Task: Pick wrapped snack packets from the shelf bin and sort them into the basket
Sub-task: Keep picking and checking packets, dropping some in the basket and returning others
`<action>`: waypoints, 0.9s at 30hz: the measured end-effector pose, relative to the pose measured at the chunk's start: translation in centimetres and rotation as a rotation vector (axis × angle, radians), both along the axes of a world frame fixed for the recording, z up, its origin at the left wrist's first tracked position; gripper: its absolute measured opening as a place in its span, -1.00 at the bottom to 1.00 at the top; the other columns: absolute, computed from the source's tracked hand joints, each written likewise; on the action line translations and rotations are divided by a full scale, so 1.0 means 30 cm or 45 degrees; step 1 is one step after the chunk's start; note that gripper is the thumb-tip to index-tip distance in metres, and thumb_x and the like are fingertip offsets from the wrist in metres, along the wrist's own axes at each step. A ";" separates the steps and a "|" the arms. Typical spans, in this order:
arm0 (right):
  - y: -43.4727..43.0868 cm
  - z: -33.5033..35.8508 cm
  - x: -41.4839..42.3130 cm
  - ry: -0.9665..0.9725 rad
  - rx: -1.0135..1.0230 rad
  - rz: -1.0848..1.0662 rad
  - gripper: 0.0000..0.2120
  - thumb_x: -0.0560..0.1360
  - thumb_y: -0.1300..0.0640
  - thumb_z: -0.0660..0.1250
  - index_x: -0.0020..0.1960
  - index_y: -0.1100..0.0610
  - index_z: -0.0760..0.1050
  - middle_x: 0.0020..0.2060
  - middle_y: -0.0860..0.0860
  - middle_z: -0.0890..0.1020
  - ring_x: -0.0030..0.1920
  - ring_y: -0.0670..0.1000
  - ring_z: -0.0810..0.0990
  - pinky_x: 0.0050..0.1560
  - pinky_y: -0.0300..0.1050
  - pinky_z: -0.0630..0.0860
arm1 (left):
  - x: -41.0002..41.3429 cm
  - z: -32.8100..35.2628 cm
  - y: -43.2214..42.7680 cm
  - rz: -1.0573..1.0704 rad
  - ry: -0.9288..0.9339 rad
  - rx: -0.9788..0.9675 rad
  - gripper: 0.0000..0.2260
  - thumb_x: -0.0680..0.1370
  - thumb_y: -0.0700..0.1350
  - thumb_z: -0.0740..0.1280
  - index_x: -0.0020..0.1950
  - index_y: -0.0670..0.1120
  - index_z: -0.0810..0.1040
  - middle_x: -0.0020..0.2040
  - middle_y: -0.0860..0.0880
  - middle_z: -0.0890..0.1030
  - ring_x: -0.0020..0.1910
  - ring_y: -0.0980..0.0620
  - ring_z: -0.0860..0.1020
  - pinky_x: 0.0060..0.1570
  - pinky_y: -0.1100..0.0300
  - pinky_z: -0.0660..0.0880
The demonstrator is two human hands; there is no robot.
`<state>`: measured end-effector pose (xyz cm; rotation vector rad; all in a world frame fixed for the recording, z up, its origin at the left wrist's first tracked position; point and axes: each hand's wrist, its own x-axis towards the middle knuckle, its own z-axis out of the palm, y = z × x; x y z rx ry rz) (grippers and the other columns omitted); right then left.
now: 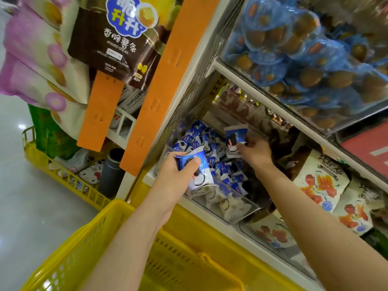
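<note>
A clear shelf bin (pixel 241 211) holds several blue-and-white wrapped snack packets (pixel 222 171). My left hand (pixel 178 175) grips a bunch of these packets (pixel 199 171) at the bin's near left corner. Deeper in the shelf, my right hand (pixel 255 151) pinches one blue-and-white packet (pixel 236 135), lifted above the pile. A yellow plastic basket (pixel 69 255) sits below my arms in front of the shelf; its inside looks bare where visible.
Orange shelf uprights (pixel 161 85) stand left of the bin. An upper bin (pixel 315 59) of blue-wrapped eggs hangs overhead. White packets with red prints (pixel 321 181) lie right of the bin. Another yellow basket (pixel 63 175) with goods stands on the floor at left.
</note>
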<state>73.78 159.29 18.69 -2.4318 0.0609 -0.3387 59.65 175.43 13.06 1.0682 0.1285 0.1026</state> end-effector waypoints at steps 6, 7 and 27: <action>0.010 -0.083 0.072 0.104 -0.232 -0.018 -0.66 0.49 0.20 0.35 0.24 0.28 0.46 0.12 0.20 0.58 0.04 0.09 0.56 -0.05 -0.16 0.42 | 0.010 -0.007 0.020 0.046 0.039 -0.051 -0.90 0.57 -0.11 0.26 0.06 -0.07 0.43 -0.26 -0.05 0.50 -0.32 0.07 0.47 -0.21 0.20 0.46; 0.012 -0.088 0.076 0.151 -0.272 -0.026 -0.66 0.48 0.19 0.37 0.22 0.29 0.47 0.11 0.21 0.57 0.04 0.11 0.56 -0.05 -0.14 0.43 | 0.011 -0.009 0.021 0.053 0.042 -0.049 -0.90 0.56 -0.11 0.26 0.06 -0.06 0.43 -0.28 -0.03 0.49 -0.34 0.09 0.46 -0.23 0.22 0.45; 0.030 -0.175 0.134 0.379 -0.155 0.037 -0.79 0.50 0.08 0.33 0.02 0.20 0.57 0.10 0.15 0.60 0.05 0.07 0.55 0.24 0.03 0.43 | 0.019 -0.012 0.012 0.061 0.111 0.027 -0.85 0.56 -0.10 0.26 0.10 -0.04 0.38 -0.27 -0.02 0.51 -0.57 0.30 0.47 -0.52 0.43 0.41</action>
